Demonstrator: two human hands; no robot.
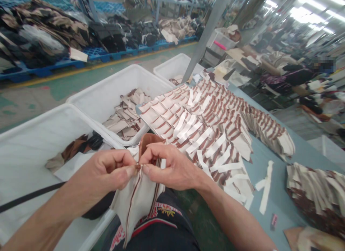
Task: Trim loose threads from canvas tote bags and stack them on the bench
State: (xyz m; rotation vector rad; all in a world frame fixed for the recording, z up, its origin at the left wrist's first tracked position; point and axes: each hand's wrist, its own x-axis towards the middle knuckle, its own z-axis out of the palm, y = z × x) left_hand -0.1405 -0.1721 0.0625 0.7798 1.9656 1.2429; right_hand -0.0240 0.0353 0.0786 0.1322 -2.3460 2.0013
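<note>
My left hand (104, 175) and my right hand (172, 166) meet in front of me, both pinching the top edge of a cream fabric piece with brown trim (140, 200). The piece hangs down over my lap, its brown lining showing behind my fingers. Fingertips of both hands press together on the brown seam. Just beyond my right hand, rows of similar cream-and-brown fabric pieces (205, 125) lie overlapped on the blue-grey table (277, 197).
Three white bins stand left of the table: the nearest (32, 136) holds dark scraps, the middle bin (107, 85) holds cream pieces, the far bin (175, 64). Loose white strips (266, 186) and another fabric pile (315, 193) lie at right. Stacked fabric on blue pallets (54, 60) lines the back.
</note>
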